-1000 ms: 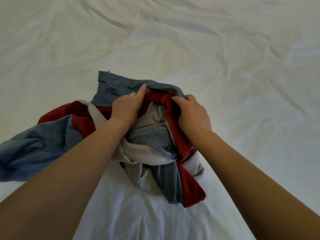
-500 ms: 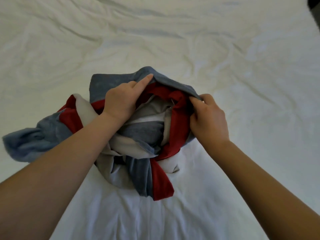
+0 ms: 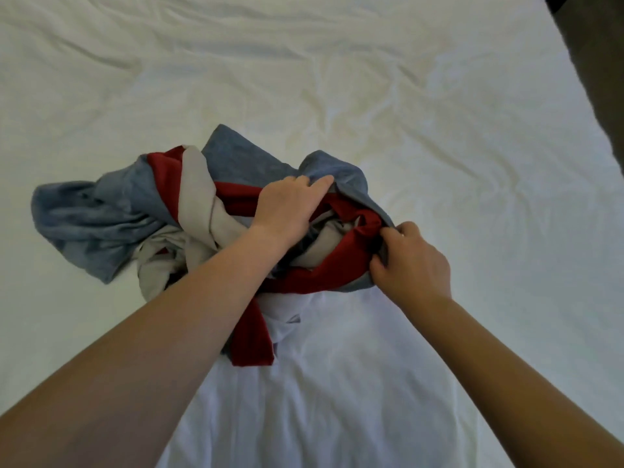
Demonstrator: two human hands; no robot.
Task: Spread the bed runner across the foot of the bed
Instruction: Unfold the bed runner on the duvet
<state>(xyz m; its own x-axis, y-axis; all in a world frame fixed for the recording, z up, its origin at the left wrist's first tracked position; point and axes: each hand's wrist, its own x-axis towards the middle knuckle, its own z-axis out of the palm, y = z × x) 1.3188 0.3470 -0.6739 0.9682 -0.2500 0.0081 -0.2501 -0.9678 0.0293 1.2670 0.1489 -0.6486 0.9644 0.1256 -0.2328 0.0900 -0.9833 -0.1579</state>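
Observation:
The bed runner (image 3: pixel 101 217), striped blue-grey, red and beige, lies bunched in a crumpled heap on the white bed sheet (image 3: pixel 439 136). My left hand (image 3: pixel 290 204) lies on top of the heap with its fingers reaching over a blue fold; whether they grip the cloth is hidden. My right hand (image 3: pixel 410 261) pinches the red and blue edge at the heap's right side, fingers curled round the fabric. A red tail of the runner hangs toward me under my left forearm.
Wrinkled white sheet spreads on all sides of the heap. The bed's right edge runs diagonally at the upper right, with dark floor (image 3: pixel 594 62) beyond it.
My right hand has pulled its edge of the runner further right and toward me. The heap has loosened and stretched out to the left. The view has shifted so more of the bed's right edge shows.

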